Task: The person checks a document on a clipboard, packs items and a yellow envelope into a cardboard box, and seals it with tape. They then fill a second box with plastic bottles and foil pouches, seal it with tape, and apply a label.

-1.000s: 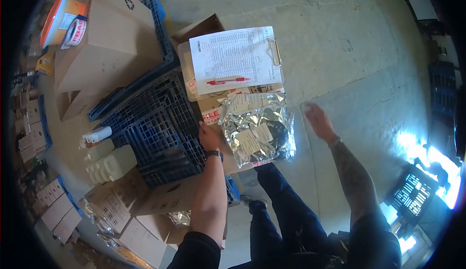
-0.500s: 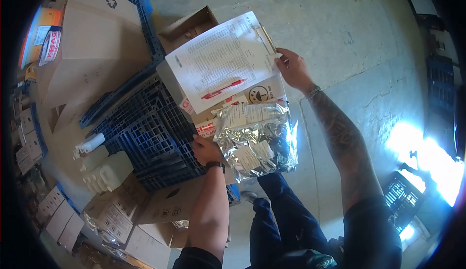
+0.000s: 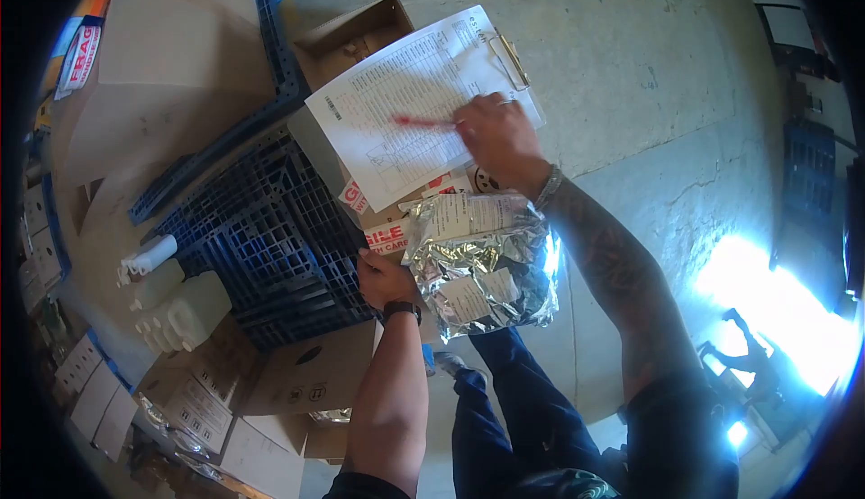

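Observation:
My right hand (image 3: 500,137) is closed around a red pen (image 3: 422,122), held over a printed sheet (image 3: 387,107) on a clipboard (image 3: 510,59). The clipboard lies tilted on a cardboard box (image 3: 371,220) with red-and-white FRAGILE tape. My left hand (image 3: 386,280) grips the near left edge of this box; part of its fingers is hidden. Beside it, on the same box, rests a shiny silver foil pouch (image 3: 482,260) with white labels.
Blue plastic pallets (image 3: 270,229) stand to the left. White plastic jugs (image 3: 200,305) and an open carton (image 3: 306,377) are at lower left. A large carton (image 3: 185,58) fills the upper left; another open box (image 3: 356,40) sits behind the clipboard.
My right hand has left the clipboard's clip side and taken up the red pen from the paper. My left hand stays at the box edge.

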Available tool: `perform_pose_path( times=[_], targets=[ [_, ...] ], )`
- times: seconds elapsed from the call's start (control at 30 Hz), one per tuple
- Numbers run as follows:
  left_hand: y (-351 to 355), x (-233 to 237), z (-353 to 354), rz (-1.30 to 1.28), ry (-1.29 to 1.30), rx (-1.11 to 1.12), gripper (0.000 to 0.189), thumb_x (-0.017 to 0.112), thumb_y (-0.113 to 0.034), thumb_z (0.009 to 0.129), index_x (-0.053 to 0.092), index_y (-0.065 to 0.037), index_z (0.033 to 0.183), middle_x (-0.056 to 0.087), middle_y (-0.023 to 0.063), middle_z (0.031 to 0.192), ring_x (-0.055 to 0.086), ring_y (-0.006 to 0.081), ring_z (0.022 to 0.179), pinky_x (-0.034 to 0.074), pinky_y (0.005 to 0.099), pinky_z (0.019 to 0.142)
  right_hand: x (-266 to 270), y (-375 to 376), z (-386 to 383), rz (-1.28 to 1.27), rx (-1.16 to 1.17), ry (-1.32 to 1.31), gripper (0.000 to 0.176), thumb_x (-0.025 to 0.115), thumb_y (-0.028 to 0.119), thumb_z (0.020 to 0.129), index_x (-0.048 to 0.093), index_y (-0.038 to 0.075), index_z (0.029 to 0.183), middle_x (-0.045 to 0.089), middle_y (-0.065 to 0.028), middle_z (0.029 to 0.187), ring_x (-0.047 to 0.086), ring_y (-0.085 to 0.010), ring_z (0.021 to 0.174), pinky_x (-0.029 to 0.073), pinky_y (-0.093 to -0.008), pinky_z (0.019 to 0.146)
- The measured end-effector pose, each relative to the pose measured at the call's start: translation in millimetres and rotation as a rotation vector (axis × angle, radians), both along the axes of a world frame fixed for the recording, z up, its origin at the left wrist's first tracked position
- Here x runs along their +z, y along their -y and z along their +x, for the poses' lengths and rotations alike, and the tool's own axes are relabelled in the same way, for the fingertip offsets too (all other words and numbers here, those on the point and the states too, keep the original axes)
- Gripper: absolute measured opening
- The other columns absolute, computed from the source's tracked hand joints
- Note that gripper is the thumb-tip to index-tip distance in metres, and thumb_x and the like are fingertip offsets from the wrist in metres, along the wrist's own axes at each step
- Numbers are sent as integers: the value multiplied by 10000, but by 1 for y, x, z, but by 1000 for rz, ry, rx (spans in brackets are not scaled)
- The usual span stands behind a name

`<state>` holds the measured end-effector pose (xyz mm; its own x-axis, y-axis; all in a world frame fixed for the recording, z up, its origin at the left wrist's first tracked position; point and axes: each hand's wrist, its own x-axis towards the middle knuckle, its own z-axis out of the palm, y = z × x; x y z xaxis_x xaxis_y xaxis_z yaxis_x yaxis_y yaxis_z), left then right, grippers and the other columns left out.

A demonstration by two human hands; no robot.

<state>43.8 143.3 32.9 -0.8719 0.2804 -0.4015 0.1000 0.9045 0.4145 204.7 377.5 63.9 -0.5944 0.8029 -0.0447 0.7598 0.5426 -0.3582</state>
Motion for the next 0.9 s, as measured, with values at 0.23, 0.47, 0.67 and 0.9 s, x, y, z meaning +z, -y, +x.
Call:
perform_pose_path(
  times=[0.23,0.47,0.67,0.9],
  targets=[
    [8,-13,-2,-3,16,-15,584,316,-511,1069,702,-75,1034,749,207,958,700,452,918,529,557,789,2,-6,34,40,-292,-119,145,695,190,913,666,96,1019,697,-97,943,650,-331,957,502,-462,877],
    [6,-8,-1,24,-8,-5,557,340,-483,1075,703,-65,1018,750,202,957,699,450,921,532,539,779,-4,-7,35,70,-340,-159,155,709,184,924,642,64,995,702,-104,895,657,-325,844,521,-462,783],
    [7,-9,2,86,-40,-11,609,341,-531,1076,729,-66,1012,758,181,897,706,438,847,529,533,725,-4,-6,37,-5,-350,-130,191,684,226,942,607,95,1058,689,-103,980,637,-341,938,497,-483,870],
    [8,-12,1,70,-27,-23,592,328,-501,1077,707,-54,989,745,196,904,694,446,862,520,535,740,-4,-6,38,-13,-346,-88,205,675,243,959,601,100,1085,680,-100,1024,634,-331,981,490,-483,899]
  ],
)
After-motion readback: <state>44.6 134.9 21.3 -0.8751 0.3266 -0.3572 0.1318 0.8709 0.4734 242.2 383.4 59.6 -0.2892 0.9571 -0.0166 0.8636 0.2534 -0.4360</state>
